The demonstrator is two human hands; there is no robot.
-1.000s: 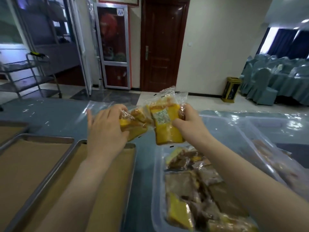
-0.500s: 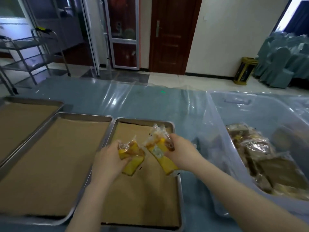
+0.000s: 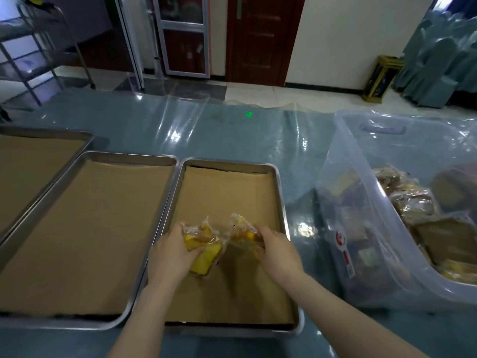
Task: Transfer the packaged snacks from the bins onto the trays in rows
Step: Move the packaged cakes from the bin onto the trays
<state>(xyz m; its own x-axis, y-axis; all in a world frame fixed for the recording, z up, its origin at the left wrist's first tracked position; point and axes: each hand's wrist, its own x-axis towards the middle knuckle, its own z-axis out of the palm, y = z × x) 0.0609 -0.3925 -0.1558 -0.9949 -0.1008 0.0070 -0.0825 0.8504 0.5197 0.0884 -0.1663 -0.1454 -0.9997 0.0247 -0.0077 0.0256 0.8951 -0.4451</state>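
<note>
over brown paper lining a steel tray (image 3: 280,192) — both hands' fingers (image 3: 178,232) clasp crinkly clear-wrapped snacks (image 3: 204,251).

I'm working in a banquet hall's prep area: cloth-covered chairs (image 3: 438,55) stacked by the wall, a steel trolley rack (image 3: 33,47), paper-lined baking trays (image 3: 165,210) on my plastic-sheeted counter (image 3: 232,130).

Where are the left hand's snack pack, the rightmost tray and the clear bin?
left hand's snack pack (image 3: 206,257), head view, yellow cake end
rightmost tray (image 3: 282,202), head view, right metal rim
clear bin (image 3: 361,202), head view, left wall
</note>
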